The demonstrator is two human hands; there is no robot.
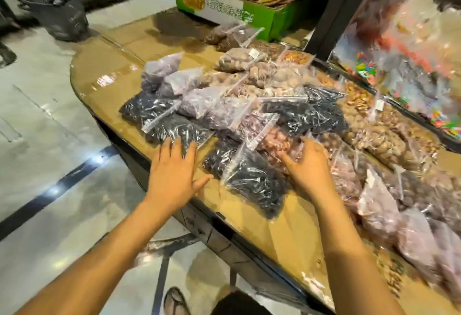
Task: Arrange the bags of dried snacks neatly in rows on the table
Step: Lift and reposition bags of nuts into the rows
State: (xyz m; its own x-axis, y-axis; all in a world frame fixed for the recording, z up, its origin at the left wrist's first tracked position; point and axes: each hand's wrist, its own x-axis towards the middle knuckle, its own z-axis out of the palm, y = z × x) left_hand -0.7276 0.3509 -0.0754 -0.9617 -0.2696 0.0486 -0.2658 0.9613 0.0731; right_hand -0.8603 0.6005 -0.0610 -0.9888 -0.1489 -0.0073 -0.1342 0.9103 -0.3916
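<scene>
Reaching in over the near edge of the surface point(107, 77), both hands are on the heap of bags of dried snacks point(249, 105), which sprawls unsorted from the rounded left end along toward the right. The left hand point(172, 167) lies flat, fingers straight and spread, fingertips touching the near side of a dark bag point(164, 120), with nothing gripped. The right hand point(310, 165) arches over a pinkish-brown bag point(273, 143), thumb out to the left. Its fingertips dip out of sight into the plastic, so I cannot tell whether it grips or just presses. Between the hands, a second dark bag point(252, 182) lies by the near edge. Pale purple bags point(184, 81) sit behind, tan ones point(244, 61) farther back. At the far edge stands a green carton point(259, 18) of flat biscuits.
</scene>
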